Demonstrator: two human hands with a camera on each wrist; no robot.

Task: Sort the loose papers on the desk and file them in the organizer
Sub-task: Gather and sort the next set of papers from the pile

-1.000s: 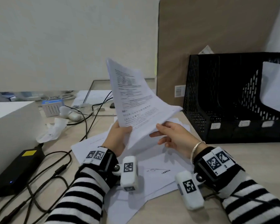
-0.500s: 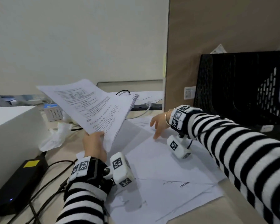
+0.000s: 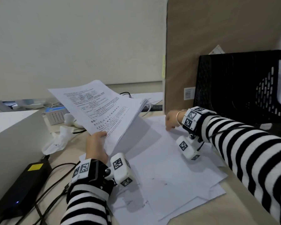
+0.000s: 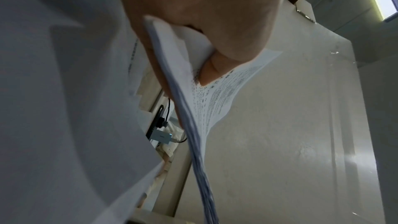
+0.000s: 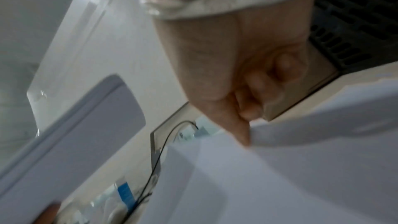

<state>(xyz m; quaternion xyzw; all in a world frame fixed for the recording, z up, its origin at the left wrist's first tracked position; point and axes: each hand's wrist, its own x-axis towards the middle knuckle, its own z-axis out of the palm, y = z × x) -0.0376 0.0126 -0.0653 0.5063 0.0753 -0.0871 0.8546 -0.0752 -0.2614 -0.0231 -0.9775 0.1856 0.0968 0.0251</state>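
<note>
The thick stack of white printed sheets [image 3: 107, 111] is now being carried by the left hand [image 3: 96, 147] alone; one second earlier it was being supported by both hands. The left grip is being kept clenched on the stack's near edge, thumb on top, with the stack raised above the counter [image 3: 234, 207] and tilted toward the left. The right hand [image 3: 171, 120] has been withdrawn from the stack and is being lowered onto the far edge of the loose white papers [image 3: 169, 168] spread flat on the counter. In the right wrist view its fingers [image 5: 254, 94] are being curled and a sheet edge is being pinched against the thumb, although motion blur is limiting certainty.

A further sheet is judged to be in the course of collection for the held stack. Filing is not yet being performed: the black perforated plastic organizer [image 3: 243, 88] is standing well apart at the right.

Printed text in Chinese characters is being displayed on the top sheet; it is too small to be read reliably. A white barcode label [image 3: 188, 93] is being shown on the brown board [image 3: 217, 38]; its writing is illegible.
</note>
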